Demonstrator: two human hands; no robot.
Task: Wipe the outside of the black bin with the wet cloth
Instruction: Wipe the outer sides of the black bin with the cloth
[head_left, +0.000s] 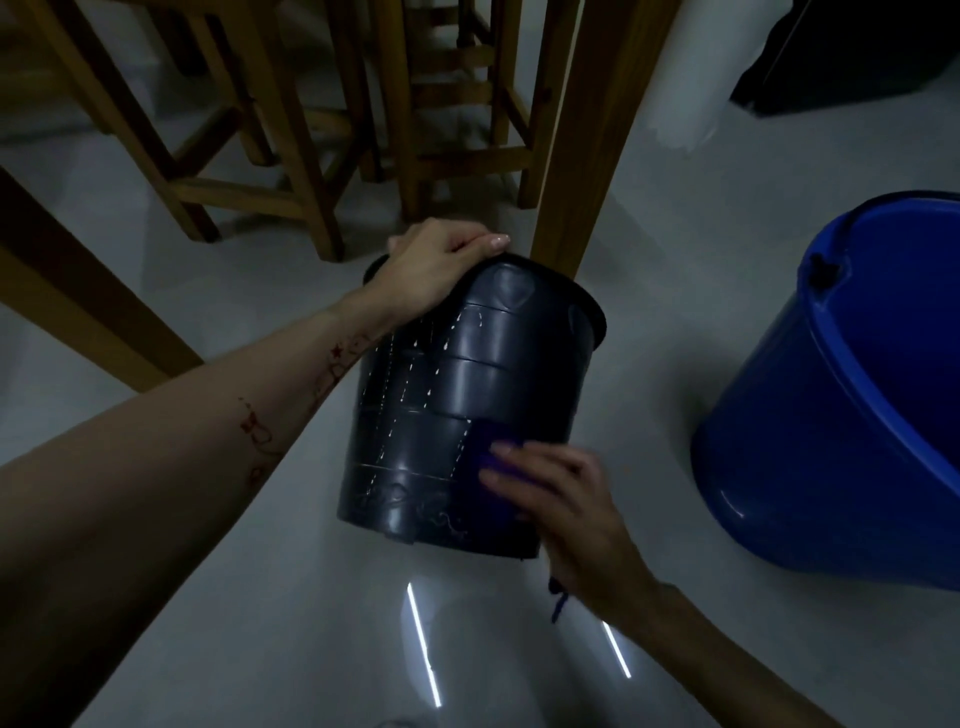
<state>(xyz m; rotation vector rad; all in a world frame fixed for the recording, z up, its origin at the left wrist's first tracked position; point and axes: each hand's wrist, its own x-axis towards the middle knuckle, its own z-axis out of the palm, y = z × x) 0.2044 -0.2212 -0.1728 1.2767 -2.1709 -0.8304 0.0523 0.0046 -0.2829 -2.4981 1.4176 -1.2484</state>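
Observation:
The black bin (457, 395) stands tilted on the pale floor in the middle of the view, its ribbed wall streaked with wet drops. My left hand (436, 265) grips its far rim from above, fingers curled over the edge. My right hand (550, 499) presses a dark purple cloth (491, 441) flat against the lower right of the bin's outer wall. A strand of the cloth hangs below my right wrist.
A large blue bucket (841, 415) stands to the right, close to the bin. Wooden table legs (587, 135) and chair legs (249, 156) crowd the floor just behind the bin. A dark object (852, 52) lies at the top right.

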